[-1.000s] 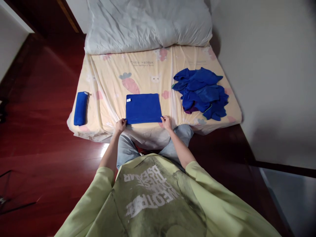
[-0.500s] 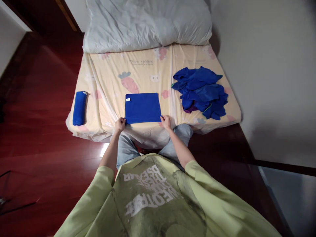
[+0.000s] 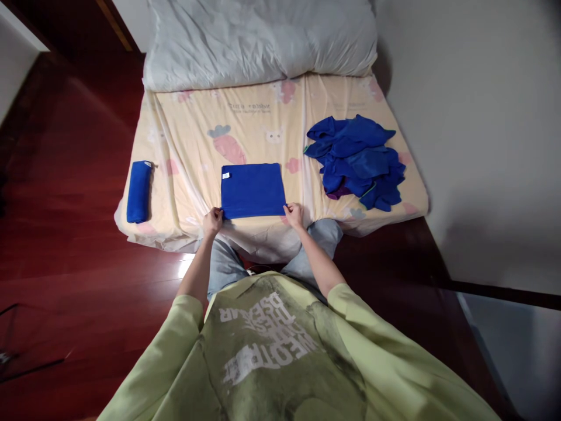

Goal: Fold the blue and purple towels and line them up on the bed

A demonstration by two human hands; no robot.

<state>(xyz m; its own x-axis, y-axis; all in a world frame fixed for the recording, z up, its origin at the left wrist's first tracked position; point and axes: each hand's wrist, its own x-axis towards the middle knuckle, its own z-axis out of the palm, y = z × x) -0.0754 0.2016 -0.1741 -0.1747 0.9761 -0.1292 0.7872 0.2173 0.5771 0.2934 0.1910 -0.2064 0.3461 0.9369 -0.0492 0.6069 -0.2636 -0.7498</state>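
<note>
A blue cloth (image 3: pixel 253 192) lies flat as a rectangle near the front edge of the bed, a small white label at its far left corner. My left hand (image 3: pixel 213 221) pinches its near left corner. At the near right corner, the fingers of my right hand (image 3: pixel 293 215) are closed on the cloth too. To the left lies a rolled blue cloth (image 3: pixel 139 192) with a pale label at its far end. A loose heap of crumpled blue cloths (image 3: pixel 357 161), with some purple and green edging showing, rests on the right.
The bed (image 3: pixel 188 134) has a cream sheet printed with carrots under a sheer cover. A bulky white quilt (image 3: pixel 258 44) is piled across its far side. A wall (image 3: pixel 473 128) runs along the right, and dark red flooring (image 3: pixel 65 234) lies on the left.
Both hands keep their hold on the near corners of the cloth. The view has shifted very slightly; nothing else has visibly moved.
</note>
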